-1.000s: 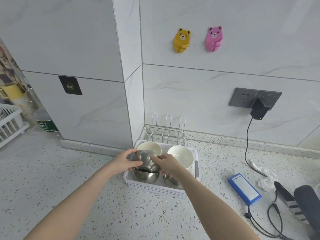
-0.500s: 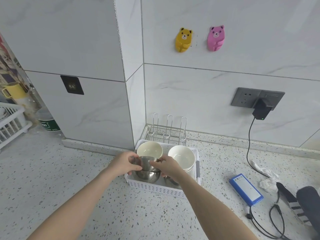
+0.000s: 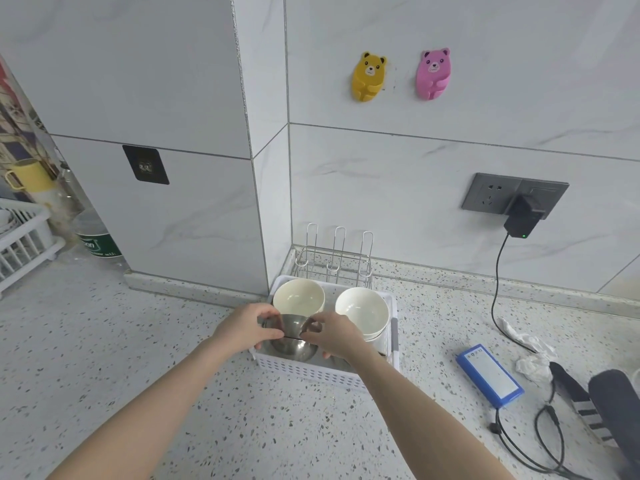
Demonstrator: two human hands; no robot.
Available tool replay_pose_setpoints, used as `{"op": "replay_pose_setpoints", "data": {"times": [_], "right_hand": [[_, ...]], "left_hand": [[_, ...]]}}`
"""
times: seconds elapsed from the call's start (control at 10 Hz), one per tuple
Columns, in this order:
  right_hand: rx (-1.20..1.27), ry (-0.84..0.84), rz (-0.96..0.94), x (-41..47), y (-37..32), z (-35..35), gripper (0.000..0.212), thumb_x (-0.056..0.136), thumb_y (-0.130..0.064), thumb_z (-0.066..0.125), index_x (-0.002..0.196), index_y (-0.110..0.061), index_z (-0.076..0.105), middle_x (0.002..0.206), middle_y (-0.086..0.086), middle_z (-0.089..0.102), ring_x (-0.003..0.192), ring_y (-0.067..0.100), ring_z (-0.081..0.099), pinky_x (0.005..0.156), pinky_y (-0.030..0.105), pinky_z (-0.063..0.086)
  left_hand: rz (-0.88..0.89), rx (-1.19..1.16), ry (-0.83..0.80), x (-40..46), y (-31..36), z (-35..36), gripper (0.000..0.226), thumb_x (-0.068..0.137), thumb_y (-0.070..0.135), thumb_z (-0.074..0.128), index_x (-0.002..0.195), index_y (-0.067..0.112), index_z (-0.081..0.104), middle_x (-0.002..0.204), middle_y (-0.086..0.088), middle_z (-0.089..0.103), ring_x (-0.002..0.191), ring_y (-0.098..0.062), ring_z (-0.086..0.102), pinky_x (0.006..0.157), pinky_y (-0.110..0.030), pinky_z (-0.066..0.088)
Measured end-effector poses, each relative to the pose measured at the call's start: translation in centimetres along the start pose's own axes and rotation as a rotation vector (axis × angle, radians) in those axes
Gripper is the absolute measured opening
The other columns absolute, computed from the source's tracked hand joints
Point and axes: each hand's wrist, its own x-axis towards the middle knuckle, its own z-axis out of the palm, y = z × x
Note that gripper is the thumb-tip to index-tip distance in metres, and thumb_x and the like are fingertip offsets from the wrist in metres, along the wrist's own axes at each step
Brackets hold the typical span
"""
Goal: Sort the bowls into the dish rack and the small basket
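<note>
A small white basket (image 3: 308,370) stands on the counter by the wall corner. Inside it, a steel bowl (image 3: 293,326) sits nested on another steel bowl (image 3: 292,348) at the front left. My left hand (image 3: 247,327) grips the top bowl's left rim and my right hand (image 3: 334,334) grips its right rim. A cream bowl (image 3: 298,298) lies at the basket's back left. White bowls (image 3: 362,311) are stacked at the back right. A white dish rack (image 3: 24,242) shows at the far left edge.
A wire rack (image 3: 334,261) stands behind the basket against the wall. A blue power pack (image 3: 489,375), cables (image 3: 540,441), crumpled paper (image 3: 530,353) and a dark striped item (image 3: 588,396) lie to the right. A charger (image 3: 521,221) hangs from the wall socket. A green-labelled bottle (image 3: 98,237) stands left.
Both hands have lowered the steel bowl into the basket, onto the other steel bowl. The view has shifted slightly.
</note>
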Motion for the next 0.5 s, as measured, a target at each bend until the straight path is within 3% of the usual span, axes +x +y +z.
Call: {"op": "replay_pose_setpoints", "data": {"times": [0.1,0.2,0.4,0.5], "right_hand": [[-0.014,0.028,0.001,-0.5,-0.1,0.0,0.041,0.088,-0.035,0.059,0.126,-0.020,0.057,0.090,0.005,0.075,0.070,0.017,0.073,0.083,0.034,0.056],[0.043,0.051,0.010,-1.2,-0.1,-0.2,0.056,0.088,-0.029,0.059,0.141,-0.021,0.045,0.097,0.005,0.073,0.069,0.017,0.071,0.081,0.033,0.056],[0.132,0.097,0.029,-2.8,0.3,-1.0,0.048,0.086,-0.022,0.057,0.134,-0.022,0.052,0.081,-0.008,0.069,0.057,0.011,0.062,0.067,0.028,0.052],[0.215,0.118,0.025,-3.8,0.7,-1.8,0.045,0.085,-0.019,0.057,0.130,-0.021,0.054,0.100,-0.004,0.073,0.066,0.016,0.062,0.081,0.038,0.057]], "left_hand": [[-0.004,-0.002,-0.001,-0.1,0.2,0.1,0.040,0.080,0.034,0.079,0.117,0.032,0.065,0.117,0.015,0.066,0.063,-0.009,0.070,0.069,-0.029,0.058],[-0.008,0.007,0.025,-0.2,0.3,0.4,0.058,0.080,0.035,0.079,0.133,0.027,0.058,0.133,0.008,0.062,0.115,-0.009,0.061,0.100,-0.037,0.049],[0.019,0.007,0.077,-0.8,0.8,0.4,0.053,0.084,0.040,0.074,0.133,0.030,0.057,0.133,0.009,0.061,0.123,-0.013,0.054,0.102,-0.038,0.045],[0.027,-0.033,0.111,-1.0,1.3,0.6,0.047,0.087,0.041,0.070,0.132,0.032,0.056,0.125,0.015,0.062,0.117,-0.011,0.056,0.099,-0.038,0.046]]}}
